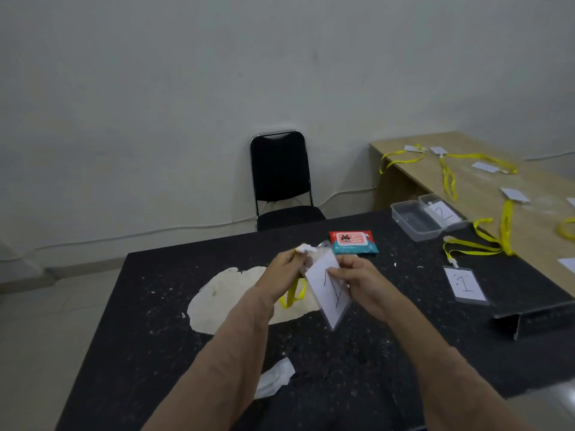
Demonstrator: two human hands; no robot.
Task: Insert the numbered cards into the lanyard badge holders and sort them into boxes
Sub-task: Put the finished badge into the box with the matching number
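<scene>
Above the black table [155,321] my right hand [357,283] pinches a white card marked "1" [326,290], which sits partly inside a clear badge holder [337,320]. My left hand [284,272] grips the holder's top end by its clip, and a yellow lanyard [292,295] hangs below that hand. A second badge holder with a "1" card [465,284] lies on the table at the right, with its own yellow lanyard [473,247]. Two clear boxes stand at the far right: one looks empty [413,220], the other [443,213] bears a "2" label.
A red and teal wipes pack [353,242] lies beyond my hands. A crumpled white wipe [275,381] lies near the front. A pale worn patch [224,293] marks the tabletop. A wooden table [485,188] at right carries several lanyards and cards. A black chair [281,181] stands behind.
</scene>
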